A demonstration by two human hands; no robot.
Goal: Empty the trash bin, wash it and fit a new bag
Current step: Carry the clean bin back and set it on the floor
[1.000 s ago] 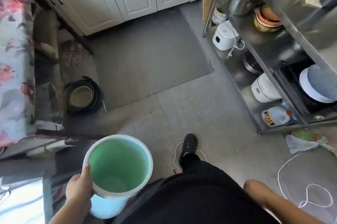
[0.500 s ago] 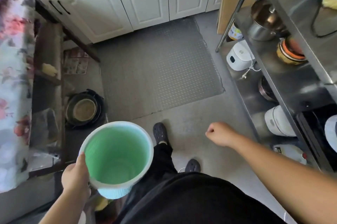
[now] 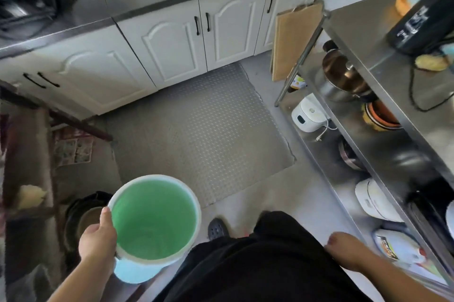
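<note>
The left hand (image 3: 97, 240) gripped the bin (image 3: 154, 220) rim, thumb hooked inside; right of the bin, the right hand (image 3: 344, 249) hung loosely curled, holding nothing.

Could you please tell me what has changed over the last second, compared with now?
The person walked toward the cabinets, so the counter has come into view. The right hand, forward half a second ago, swung back beside the hip. The left hand still grips the bin by its rim; the bin remains upright with no bag in it.
</note>
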